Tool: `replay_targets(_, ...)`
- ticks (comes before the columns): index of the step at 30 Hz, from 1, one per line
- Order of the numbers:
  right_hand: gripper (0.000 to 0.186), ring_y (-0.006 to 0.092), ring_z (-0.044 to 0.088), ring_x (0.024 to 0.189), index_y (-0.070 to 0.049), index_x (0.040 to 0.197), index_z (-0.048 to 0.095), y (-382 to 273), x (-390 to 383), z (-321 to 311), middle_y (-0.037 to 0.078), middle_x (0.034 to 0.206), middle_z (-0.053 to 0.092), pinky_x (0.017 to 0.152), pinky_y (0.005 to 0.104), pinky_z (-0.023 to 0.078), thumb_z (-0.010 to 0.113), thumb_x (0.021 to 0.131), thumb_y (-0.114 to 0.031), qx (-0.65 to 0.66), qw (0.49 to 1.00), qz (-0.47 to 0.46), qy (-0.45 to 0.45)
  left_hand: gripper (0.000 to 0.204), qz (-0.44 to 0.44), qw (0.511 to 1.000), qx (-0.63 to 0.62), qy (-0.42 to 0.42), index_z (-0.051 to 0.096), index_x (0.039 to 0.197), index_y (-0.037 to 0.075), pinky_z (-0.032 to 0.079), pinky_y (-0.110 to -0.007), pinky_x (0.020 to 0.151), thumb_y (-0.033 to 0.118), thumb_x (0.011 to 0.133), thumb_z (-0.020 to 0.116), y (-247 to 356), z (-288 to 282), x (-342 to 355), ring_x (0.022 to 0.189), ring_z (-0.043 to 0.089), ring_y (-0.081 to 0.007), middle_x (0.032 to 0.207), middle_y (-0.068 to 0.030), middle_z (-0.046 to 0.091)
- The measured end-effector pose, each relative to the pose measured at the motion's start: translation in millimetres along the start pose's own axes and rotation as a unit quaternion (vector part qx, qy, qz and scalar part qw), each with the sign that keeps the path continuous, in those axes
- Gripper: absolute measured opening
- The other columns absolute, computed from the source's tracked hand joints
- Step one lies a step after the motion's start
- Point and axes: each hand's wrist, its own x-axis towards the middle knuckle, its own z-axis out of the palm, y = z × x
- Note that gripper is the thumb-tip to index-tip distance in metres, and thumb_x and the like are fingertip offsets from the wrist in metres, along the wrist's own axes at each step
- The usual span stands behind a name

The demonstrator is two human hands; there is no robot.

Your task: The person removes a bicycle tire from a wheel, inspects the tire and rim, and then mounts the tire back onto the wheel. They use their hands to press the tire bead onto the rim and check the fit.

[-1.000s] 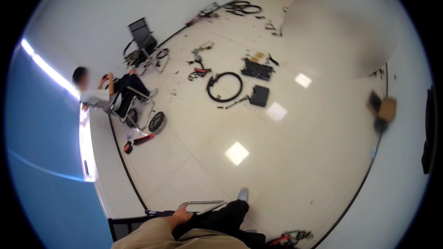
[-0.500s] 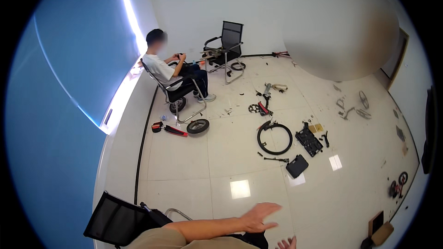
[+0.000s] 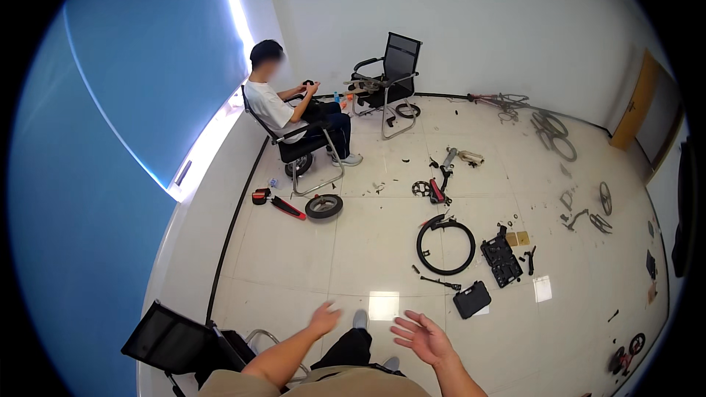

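Note:
My left hand [image 3: 324, 319] hangs in the air in front of my body, slightly blurred, fingers stretched out and nothing held. To its right my right hand [image 3: 422, 338] is raised, palm turned up and fingers spread, also holding nothing. Below and between them are my dark trousers [image 3: 346, 348] and a grey shoe [image 3: 360, 319]. Nearest the right hand on the floor lies a black plastic case [image 3: 472, 300]. Beyond it are a black bar-like tool [image 3: 440, 282], a black tyre [image 3: 421, 250] and a tool case tray [image 3: 502, 261]. Neither hand touches any of these.
A mesh chair [image 3: 170, 343] stands close at my left. Ahead, a person [image 3: 268, 106] sits handling a small dark object. Another chair [image 3: 402, 59] holds parts. A small wheel [image 3: 324, 206], a red-black part [image 3: 287, 208] and a crank assembly [image 3: 437, 191] lie about. A small red bike [image 3: 625, 356] is far right.
My left hand has drawn back left from reaching across; my right hand has risen fully into view. The view has shifted, and a large blurred patch at upper right is gone.

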Motion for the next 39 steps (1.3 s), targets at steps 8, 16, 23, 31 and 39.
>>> replay_targets(8,0.019,0.0310,0.071,0.086,-0.002,0.111,0.058,36.5,4.2,-302.0,0.018,0.096,0.067,0.057,0.0417,0.057,0.053,0.095,-0.010,-0.122,0.836,0.088,0.528,0.031,-0.225,0.960,0.157,-0.046,0.065,0.108,0.001,0.053,-0.044,0.073,0.026,0.089,0.067,-242.4,-88.1,9.9,0.087,0.068,-0.0300,0.093,-0.0166,0.069)
replay_targets(16,0.024,0.0351,0.070,0.086,-0.001,0.116,0.057,10.2,-41.6,-282.6,0.020,0.104,0.066,0.065,0.0480,0.058,0.052,0.094,-0.010,-0.028,0.677,0.196,0.709,0.035,-0.229,0.956,-0.174,0.065,0.062,0.117,0.001,0.045,-0.034,0.050,0.026,0.092,0.065,-15.1,-98.7,167.6,0.068,0.062,-0.0180,0.083,-0.0077,0.065)
replay_targets(23,0.039,0.0349,0.072,0.085,0.004,0.130,0.054,-106.5,159.2,-157.9,0.021,0.107,0.067,0.069,0.0461,0.061,0.053,0.094,-0.010,-0.152,0.827,0.163,0.517,0.044,-0.083,0.974,-0.201,0.059,0.057,0.132,0.004,0.050,-0.033,0.067,0.027,0.096,0.066,202.5,-133.4,334.8,0.085,0.066,-0.0182,0.103,-0.0081,0.068)
replay_targets(31,0.016,0.0277,0.069,0.069,0.000,0.088,0.067,-232.3,363.7,-185.3,0.015,0.079,0.067,0.057,0.0434,0.056,0.058,0.091,-0.013,-0.425,0.779,0.184,0.422,0.027,0.022,0.975,-0.212,-0.065,0.068,0.109,0.004,0.051,-0.033,0.065,0.025,0.096,0.055,187.2,-123.2,459.0,0.076,0.061,-0.0165,0.086,-0.0073,0.066)
replay_targets(39,0.028,0.0278,0.072,0.070,0.000,0.098,0.073,-458.5,658.3,-119.4,0.016,0.080,0.074,0.072,0.0403,0.058,0.059,0.084,-0.020,-0.579,0.747,-0.086,0.315,0.028,-0.207,0.949,-0.224,0.083,0.067,0.110,0.003,0.051,-0.033,0.061,0.026,0.095,0.058,298.1,-163.7,489.4,0.075,0.064,-0.0173,0.086,-0.0072,0.066)
